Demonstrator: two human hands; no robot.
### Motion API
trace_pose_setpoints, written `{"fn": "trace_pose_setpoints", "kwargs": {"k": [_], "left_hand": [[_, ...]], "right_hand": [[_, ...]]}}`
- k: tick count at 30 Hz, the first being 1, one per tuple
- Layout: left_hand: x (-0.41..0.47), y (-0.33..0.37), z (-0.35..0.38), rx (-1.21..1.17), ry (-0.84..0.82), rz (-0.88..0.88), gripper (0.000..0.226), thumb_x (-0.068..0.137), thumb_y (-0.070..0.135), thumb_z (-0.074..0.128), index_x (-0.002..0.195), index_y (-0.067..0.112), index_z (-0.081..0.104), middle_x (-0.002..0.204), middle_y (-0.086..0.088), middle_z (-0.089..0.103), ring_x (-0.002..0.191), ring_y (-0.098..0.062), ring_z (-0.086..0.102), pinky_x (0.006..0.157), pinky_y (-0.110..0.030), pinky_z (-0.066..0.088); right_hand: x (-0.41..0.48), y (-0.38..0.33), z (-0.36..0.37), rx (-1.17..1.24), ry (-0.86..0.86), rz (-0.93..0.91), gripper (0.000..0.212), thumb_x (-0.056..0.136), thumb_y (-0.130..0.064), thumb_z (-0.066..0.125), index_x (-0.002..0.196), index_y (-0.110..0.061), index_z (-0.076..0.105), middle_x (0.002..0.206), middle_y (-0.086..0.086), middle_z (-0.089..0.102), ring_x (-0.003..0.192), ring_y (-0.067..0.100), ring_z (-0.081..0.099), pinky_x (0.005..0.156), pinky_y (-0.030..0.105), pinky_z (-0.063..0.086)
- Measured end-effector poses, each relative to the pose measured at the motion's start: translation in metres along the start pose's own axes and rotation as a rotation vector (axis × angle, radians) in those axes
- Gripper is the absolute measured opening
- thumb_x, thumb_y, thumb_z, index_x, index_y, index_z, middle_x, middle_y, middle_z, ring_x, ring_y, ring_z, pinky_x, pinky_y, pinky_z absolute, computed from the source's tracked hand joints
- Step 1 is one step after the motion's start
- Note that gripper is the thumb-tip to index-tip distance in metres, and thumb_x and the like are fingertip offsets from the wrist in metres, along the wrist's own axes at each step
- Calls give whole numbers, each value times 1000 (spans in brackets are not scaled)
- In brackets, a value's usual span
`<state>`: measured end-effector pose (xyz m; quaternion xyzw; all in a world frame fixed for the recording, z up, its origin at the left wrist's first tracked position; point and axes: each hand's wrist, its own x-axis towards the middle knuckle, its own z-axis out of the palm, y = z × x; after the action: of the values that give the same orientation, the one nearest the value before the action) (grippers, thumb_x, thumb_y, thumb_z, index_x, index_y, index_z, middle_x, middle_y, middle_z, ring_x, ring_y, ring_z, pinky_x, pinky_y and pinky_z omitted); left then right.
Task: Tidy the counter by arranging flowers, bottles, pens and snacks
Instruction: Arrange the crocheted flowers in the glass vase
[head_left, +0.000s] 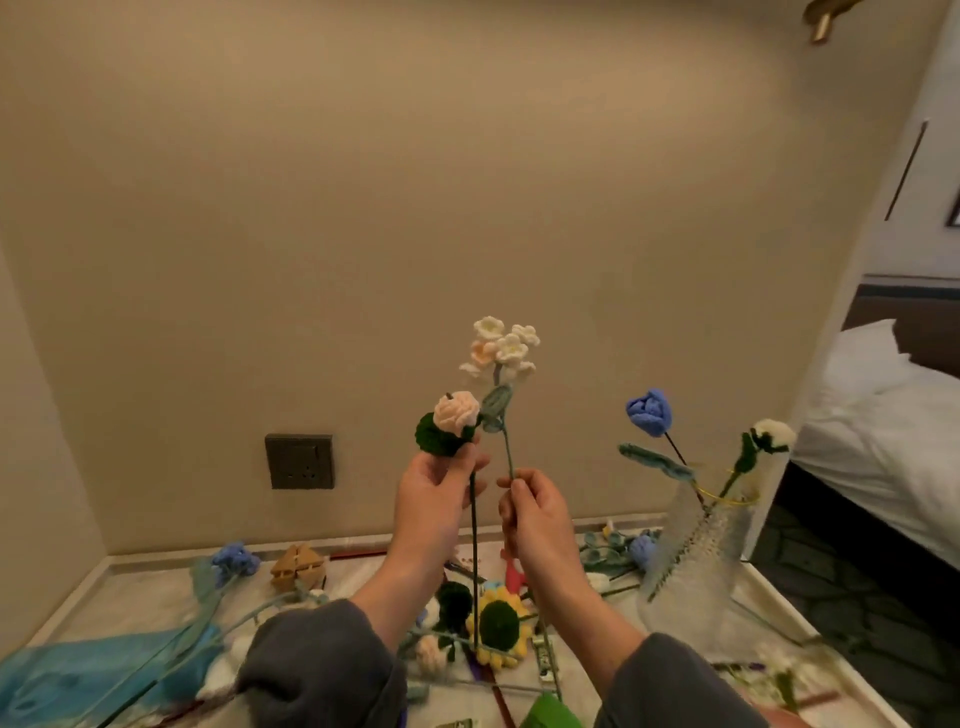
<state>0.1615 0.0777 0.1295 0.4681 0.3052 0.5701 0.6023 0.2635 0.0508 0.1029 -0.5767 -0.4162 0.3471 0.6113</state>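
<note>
— Beige wall (467, 182) behind, pale counter (130, 597) below, strewn with yarn flowers. Landmark: the frosted vase (696, 561), standing toward the counter's far-right end.

— Hands?

— Both raised left of the vase, well above the counter. Left hand (436, 499) closed around the stem of a peach rose (456, 410), gripping just under the bloom. Right hand (535, 514) pinching the thin stem of a white blossom sprig (501, 348) between thumb and fingertips, the rest curled in.

— Why held upright, side by side?

— Probably for comparing lengths or bunching before going into the vase; long stems dangle free below the hands.

— Inside the vase?

— Two stems already: a blue tulip (649, 413) leaning left, a white bud (774, 434) leaning right. Room for more, seemingly.

— Left to sort?

— Plenty. Left of the vase and nearer: a sunflower (498, 623) lying flat amid tangled stems. Much further left: another blue flower (236, 558), beside a tan ball-like object (298, 566). Blue wrapping (78, 675) at the far-left near corner. Bottles, pens, snacks: cannot tell clearly among the clutter.
</note>
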Motion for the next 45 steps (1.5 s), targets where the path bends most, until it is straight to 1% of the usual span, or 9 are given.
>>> {"fn": "trace_pose_setpoints", "kwargs": {"k": [3, 6, 12, 18, 20, 24, 29, 36, 45], "left_hand": [[-3, 0, 33, -45, -97, -7, 18, 95, 16, 54, 111, 17, 63, 108, -2, 70, 105, -16, 65, 94, -34, 52], [-7, -4, 66, -70, -178, -35, 18, 97, 12, 50, 108, 21, 62, 107, -5, 69, 106, -20, 63, 97, -35, 50], [-19, -18, 123, -28, -238, -27, 18, 97, 17, 51, 112, 19, 62, 110, -8, 70, 108, -23, 65, 97, -39, 50], [-32, -16, 186, -57, -246, 23, 16, 97, 17, 51, 105, 16, 64, 100, -9, 70, 93, -20, 67, 81, -28, 55], [-33, -11, 205, -60, -230, 73, 16, 98, 18, 50, 103, 10, 63, 91, -8, 65, 81, -19, 61, 71, -24, 54], [-30, -1, 246, -81, -181, 137, 11, 99, 14, 47, 99, 11, 58, 83, -3, 62, 73, -15, 59, 77, -32, 54], [-24, 13, 290, -116, -149, 253, 10, 99, 10, 46, 95, 11, 56, 82, -4, 61, 75, -16, 60, 83, -36, 55], [-14, 21, 310, -87, -96, 435, 6, 97, 12, 51, 100, 11, 56, 85, -4, 64, 77, -13, 63, 80, -29, 56], [2, -17, 297, -36, 0, 420, 9, 97, 9, 51, 96, 11, 59, 82, -2, 66, 77, -10, 66, 79, -25, 55]], "right_hand": [[-7, -3, -29, -8, 44, -27, 24, 104, -17, 38, 92, -13, 59, 60, -3, 50, 56, 13, 47, 56, 34, 41], [-15, -4, -60, -42, 47, -53, 22, 103, -15, 39, 91, -12, 58, 61, -2, 50, 51, 7, 48, 53, 27, 40], [-24, -15, -124, -120, 13, -138, 13, 101, -13, 46, 95, -13, 57, 66, 2, 55, 57, 15, 52, 56, 32, 45], [-23, -36, -185, -102, 1, -200, 13, 98, -8, 50, 103, -15, 60, 75, 7, 70, 61, 12, 61, 60, 27, 51], [-17, -48, -208, -133, 26, -223, 9, 97, -10, 53, 101, -13, 61, 78, 7, 71, 64, 13, 64, 62, 29, 54], [-4, -78, -254, -180, 69, -313, 10, 95, -12, 57, 92, -19, 63, 80, 6, 69, 67, 16, 68, 64, 36, 60], [15, -112, -294, -168, 133, -411, 10, 94, -12, 58, 90, -20, 61, 83, 6, 66, 72, 18, 69, 64, 36, 61], [42, -126, -309, -145, 202, -544, 4, 96, -15, 56, 96, -18, 59, 89, 6, 65, 79, 18, 69, 74, 43, 61], [73, -96, -306, -141, 199, -539, 7, 97, -16, 56, 94, -22, 59, 91, 2, 65, 81, 15, 68, 80, 45, 58]]}}
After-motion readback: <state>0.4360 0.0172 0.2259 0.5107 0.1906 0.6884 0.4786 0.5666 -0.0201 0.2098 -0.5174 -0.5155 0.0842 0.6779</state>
